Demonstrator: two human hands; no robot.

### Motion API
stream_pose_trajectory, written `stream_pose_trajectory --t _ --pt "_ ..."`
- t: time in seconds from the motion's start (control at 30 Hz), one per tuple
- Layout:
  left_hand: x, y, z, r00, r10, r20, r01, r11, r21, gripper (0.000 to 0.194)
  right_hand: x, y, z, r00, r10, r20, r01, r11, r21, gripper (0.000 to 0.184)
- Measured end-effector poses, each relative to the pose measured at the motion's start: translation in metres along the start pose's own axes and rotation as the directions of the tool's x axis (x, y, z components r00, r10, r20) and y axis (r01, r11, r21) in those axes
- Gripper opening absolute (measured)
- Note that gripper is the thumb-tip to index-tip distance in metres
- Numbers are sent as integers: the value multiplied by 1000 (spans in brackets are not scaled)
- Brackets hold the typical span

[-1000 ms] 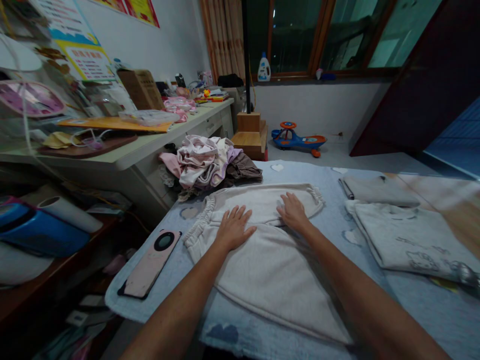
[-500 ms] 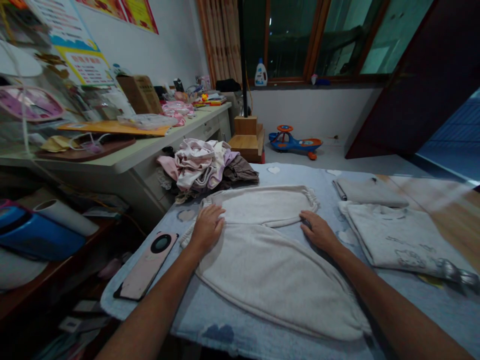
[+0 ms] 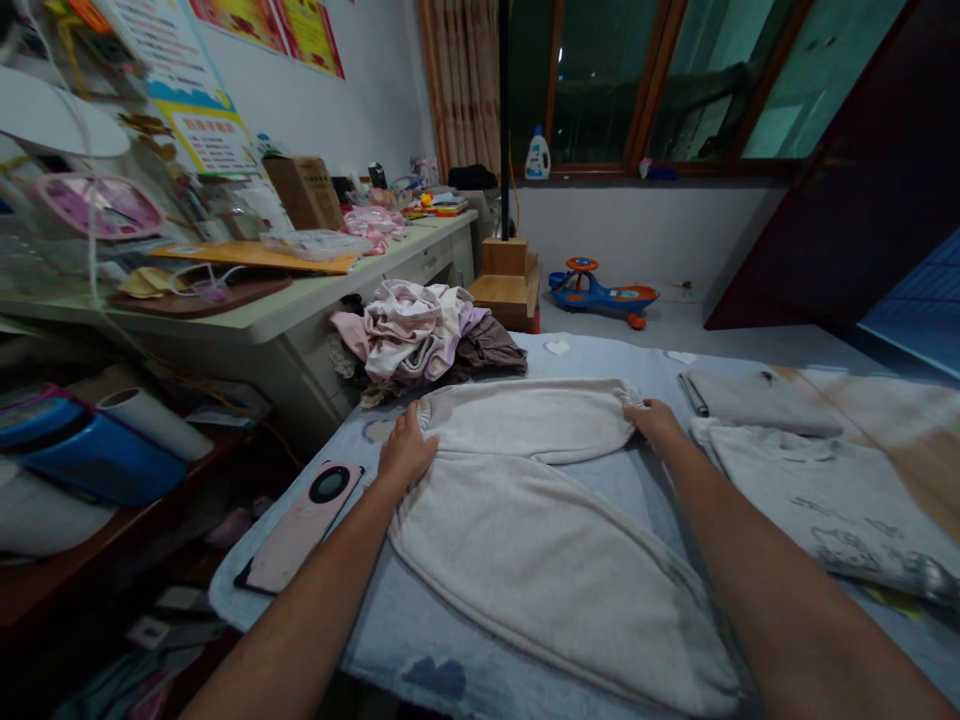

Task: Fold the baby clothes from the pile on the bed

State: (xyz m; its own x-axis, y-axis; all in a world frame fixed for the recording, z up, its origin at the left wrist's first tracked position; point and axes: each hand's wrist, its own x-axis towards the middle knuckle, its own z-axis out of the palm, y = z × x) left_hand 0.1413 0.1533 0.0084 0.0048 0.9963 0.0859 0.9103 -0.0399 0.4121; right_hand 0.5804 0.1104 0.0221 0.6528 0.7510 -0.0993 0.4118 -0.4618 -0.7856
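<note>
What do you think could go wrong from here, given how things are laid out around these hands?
The phone lies near the edge of the blue quilt beside the left hand, so tugging the pale fleece trousers might knock it off. The right hand is close to the folded printed top, which could get rumpled.
</note>
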Motion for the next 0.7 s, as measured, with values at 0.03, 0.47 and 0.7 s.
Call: stream_pose_trajectory --t 0.03,0.47,0.7 --pt "-1 0 0 1000 -1 -11 1 1000 8 76 -2 -2 -2 999 1 40 -3 999 40 37" --pt "13 -18 -10 994 -85 68 105 921 -376 87 -106 29 -44 912 -263 315 220 962 164 40" --pt "19 -20 -23 972 -179 150 232 824 -517 88 -105 51 -34 912 -325 251 287 942 176 68"
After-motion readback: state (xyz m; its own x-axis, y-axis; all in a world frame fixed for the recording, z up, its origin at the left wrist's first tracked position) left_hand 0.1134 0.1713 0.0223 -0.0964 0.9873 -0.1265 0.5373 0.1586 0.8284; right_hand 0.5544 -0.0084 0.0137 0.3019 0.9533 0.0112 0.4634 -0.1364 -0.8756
